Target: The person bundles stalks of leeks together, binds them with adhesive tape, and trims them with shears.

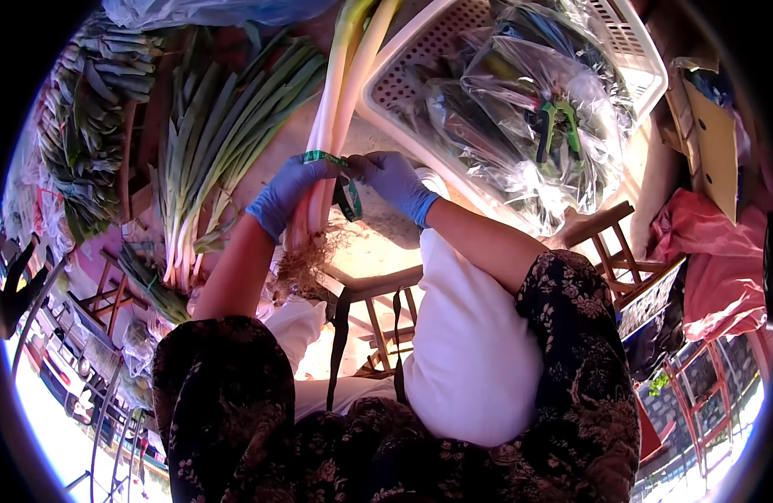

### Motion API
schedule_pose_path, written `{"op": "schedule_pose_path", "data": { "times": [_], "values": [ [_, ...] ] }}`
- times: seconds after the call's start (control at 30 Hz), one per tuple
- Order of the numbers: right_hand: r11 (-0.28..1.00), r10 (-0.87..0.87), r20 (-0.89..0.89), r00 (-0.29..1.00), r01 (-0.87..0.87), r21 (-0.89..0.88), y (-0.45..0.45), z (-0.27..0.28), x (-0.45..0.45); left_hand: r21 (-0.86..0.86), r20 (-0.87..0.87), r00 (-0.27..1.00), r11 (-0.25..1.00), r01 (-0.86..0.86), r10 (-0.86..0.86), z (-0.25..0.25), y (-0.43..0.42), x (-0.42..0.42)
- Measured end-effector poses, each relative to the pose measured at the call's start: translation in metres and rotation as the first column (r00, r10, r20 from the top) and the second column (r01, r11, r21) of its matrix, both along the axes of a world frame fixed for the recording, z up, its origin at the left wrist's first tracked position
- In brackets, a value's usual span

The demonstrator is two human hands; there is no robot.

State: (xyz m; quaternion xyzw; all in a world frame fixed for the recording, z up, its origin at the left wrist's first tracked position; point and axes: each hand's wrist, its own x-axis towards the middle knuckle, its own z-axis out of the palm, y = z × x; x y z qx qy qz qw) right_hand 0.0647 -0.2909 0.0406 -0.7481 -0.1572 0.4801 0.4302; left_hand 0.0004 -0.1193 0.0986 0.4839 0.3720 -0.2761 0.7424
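Note:
Both my hands wear blue gloves. My left hand is closed against the white stalks of a few thick leeks, whose roots point down towards me. Around the stalks runs a green printed tape, and a loose loop of it hangs beside them. With fingers pinched together, my right hand grips the tape just right of the stalks. To the left lies a larger pile of leeks with long green leaves.
A white perforated crate holds clear plastic bags with green-handled clippers on top. Stacked leek leaves stand at far left. Wooden stools are nearby, with red cloth at right.

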Motion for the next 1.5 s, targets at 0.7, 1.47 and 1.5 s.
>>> {"op": "schedule_pose_path", "data": {
  "times": [0.7, 1.47, 1.5],
  "values": [
    [0.898, -0.141, -0.079, 0.987, 0.162, 0.409, 0.009, 0.018, 0.015, -0.045, -0.093, 0.995, 0.999, 0.015, -0.019, 0.015, 0.004, 0.006],
    [0.985, 0.114, -0.183, 0.976, -0.086, 0.151, -0.039, 0.005, -0.003, 0.046, -0.203, 0.979, 0.999, 0.017, -0.008, 0.022, 0.002, 0.010],
    [0.990, 0.103, -0.131, 0.986, -0.089, 0.107, -0.041, 0.011, -0.003, 0.054, -0.195, 0.981, 0.998, 0.012, -0.001, 0.023, 0.003, 0.009]
  ]
}}
